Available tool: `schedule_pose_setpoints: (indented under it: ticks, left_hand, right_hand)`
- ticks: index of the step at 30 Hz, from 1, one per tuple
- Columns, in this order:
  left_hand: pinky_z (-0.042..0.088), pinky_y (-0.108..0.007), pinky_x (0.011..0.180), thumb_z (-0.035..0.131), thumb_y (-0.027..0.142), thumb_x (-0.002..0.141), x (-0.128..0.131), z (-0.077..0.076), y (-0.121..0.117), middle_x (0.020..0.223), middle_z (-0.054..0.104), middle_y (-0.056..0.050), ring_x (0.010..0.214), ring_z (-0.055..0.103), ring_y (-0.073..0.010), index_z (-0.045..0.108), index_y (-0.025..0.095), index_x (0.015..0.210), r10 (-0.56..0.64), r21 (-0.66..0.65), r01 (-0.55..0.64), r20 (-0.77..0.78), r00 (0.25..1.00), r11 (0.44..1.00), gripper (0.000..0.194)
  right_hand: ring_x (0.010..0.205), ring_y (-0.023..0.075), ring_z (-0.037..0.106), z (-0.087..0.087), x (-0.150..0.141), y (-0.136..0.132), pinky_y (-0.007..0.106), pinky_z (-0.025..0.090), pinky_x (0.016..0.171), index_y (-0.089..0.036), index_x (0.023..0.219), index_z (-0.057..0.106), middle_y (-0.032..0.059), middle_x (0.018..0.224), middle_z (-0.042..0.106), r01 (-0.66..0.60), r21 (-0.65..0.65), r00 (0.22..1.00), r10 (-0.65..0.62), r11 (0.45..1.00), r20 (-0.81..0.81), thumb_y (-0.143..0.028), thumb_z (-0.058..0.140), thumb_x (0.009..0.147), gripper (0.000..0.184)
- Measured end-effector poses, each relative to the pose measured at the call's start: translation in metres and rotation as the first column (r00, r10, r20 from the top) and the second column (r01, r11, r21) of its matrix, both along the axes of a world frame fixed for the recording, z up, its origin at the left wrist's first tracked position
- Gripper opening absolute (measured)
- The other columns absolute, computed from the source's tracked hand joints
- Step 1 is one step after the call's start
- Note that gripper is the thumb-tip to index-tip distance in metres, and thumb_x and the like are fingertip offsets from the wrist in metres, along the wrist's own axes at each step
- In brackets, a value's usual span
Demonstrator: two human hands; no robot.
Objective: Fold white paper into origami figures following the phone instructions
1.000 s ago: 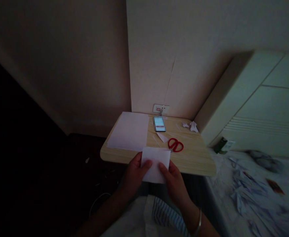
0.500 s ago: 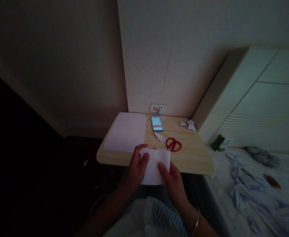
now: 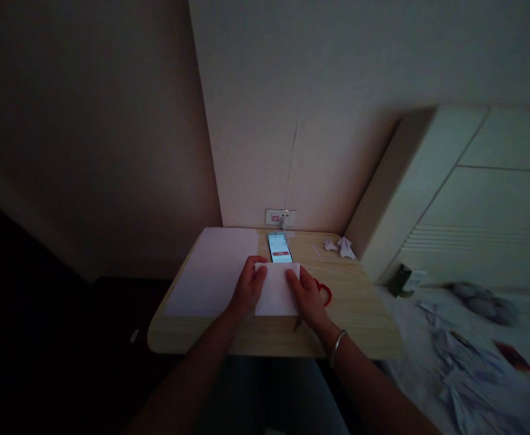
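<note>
A small white piece of paper (image 3: 276, 293) is held over the table between both hands. My left hand (image 3: 248, 287) grips its upper left edge, thumb on top and fingers behind. My right hand (image 3: 307, 296) pinches the upper right side the same way. Partly hidden behind my right hand lie the red-handled scissors (image 3: 325, 294), with a bit of blade showing below the hand. Just beyond the paper is a lit phone (image 3: 279, 246), its lower end covered by the paper.
A stack of large white sheets (image 3: 214, 266) covers the left of the wooden table (image 3: 355, 320). Small folded paper pieces (image 3: 346, 248) lie at the back right. A wall socket (image 3: 280, 217) sits above the table. On the right, a bed (image 3: 410, 338) holds several folded papers.
Both hands have moved forward over the table with the paper, which now covers part of the phone and hides the loose paper scrap. My right hand now partly covers the scissors. The view has shifted.
</note>
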State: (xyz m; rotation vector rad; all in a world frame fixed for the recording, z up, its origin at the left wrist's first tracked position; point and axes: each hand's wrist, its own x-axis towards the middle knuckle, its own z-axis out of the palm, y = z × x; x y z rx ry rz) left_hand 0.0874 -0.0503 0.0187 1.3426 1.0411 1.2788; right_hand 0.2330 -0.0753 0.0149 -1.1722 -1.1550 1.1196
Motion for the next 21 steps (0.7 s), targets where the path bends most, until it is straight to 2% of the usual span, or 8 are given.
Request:
schedule_pose_setpoints:
  ticks: [4,7,11,15,19,21]
  left_hand:
    - [0.030,-0.018,0.045,0.050,0.037,0.083,0.000,-0.002,0.028,0.064,0.039,0.007,0.049,0.035,-0.0075,0.045,0.020,0.099,-0.023,0.050,0.024,-0.034,0.999,0.998,0.023]
    - [0.032,-0.019,0.046,0.049,0.037,0.083,-0.001,-0.007,0.039,0.065,0.042,0.006,0.051,0.039,-0.0083,0.046,0.020,0.103,-0.050,0.040,0.050,-0.021,0.999,0.998,0.027]
    - [0.035,-0.019,0.047,0.048,0.039,0.083,-0.001,-0.017,0.043,0.066,0.049,0.005,0.052,0.044,-0.0092,0.047,0.019,0.104,-0.092,-0.026,0.092,0.010,0.996,0.995,0.029]
    - [0.032,-0.018,0.043,0.050,0.043,0.083,0.001,-0.024,0.042,0.060,0.044,0.007,0.047,0.039,-0.0076,0.047,0.019,0.102,-0.077,-0.035,0.078,0.009,0.997,0.996,0.031]
    - [0.030,-0.017,0.041,0.049,0.045,0.084,0.000,-0.029,0.044,0.057,0.044,0.008,0.044,0.038,-0.0075,0.046,0.020,0.105,-0.140,-0.055,0.141,0.019,0.990,0.988,0.033]
    - [0.031,-0.017,0.041,0.049,0.045,0.084,0.000,-0.031,0.045,0.057,0.045,0.007,0.044,0.039,-0.0076,0.046,0.020,0.105,-0.132,-0.062,0.133,0.021,0.991,0.989,0.033]
  right_hand:
    - [0.074,0.0206,0.063,-0.004,-0.001,0.028,0.029,0.048,0.059,-0.022,0.098,0.057,0.0031,0.085,0.068,-0.014,0.046,1.000,0.013,0.999,0.016,-0.047,0.052,0.083,0.030]
    - [0.068,0.0187,0.061,-0.010,-0.001,0.040,0.028,0.047,0.055,-0.022,0.096,0.055,0.0027,0.084,0.067,-0.022,0.054,1.000,0.023,0.998,-0.018,-0.046,0.052,0.083,0.027]
    - [0.069,0.0187,0.060,-0.018,0.000,0.044,0.029,0.048,0.057,-0.023,0.092,0.053,0.0022,0.083,0.066,0.005,0.035,1.000,-0.004,0.999,-0.011,-0.045,0.053,0.083,0.024]
    - [0.072,0.0201,0.060,-0.023,-0.001,0.042,0.029,0.049,0.058,-0.022,0.094,0.052,0.0044,0.086,0.065,0.044,0.013,0.998,-0.044,0.999,0.045,-0.045,0.054,0.083,0.025]
    - [0.068,0.0190,0.059,-0.026,-0.002,0.042,0.029,0.048,0.056,-0.022,0.094,0.050,0.0041,0.084,0.064,0.047,-0.002,0.998,-0.047,0.999,0.043,-0.045,0.054,0.082,0.026]
    - [0.067,0.0184,0.059,-0.028,-0.002,0.044,0.029,0.048,0.056,-0.022,0.093,0.050,0.0039,0.083,0.064,0.063,-0.002,0.997,-0.063,0.998,0.043,-0.045,0.055,0.082,0.027]
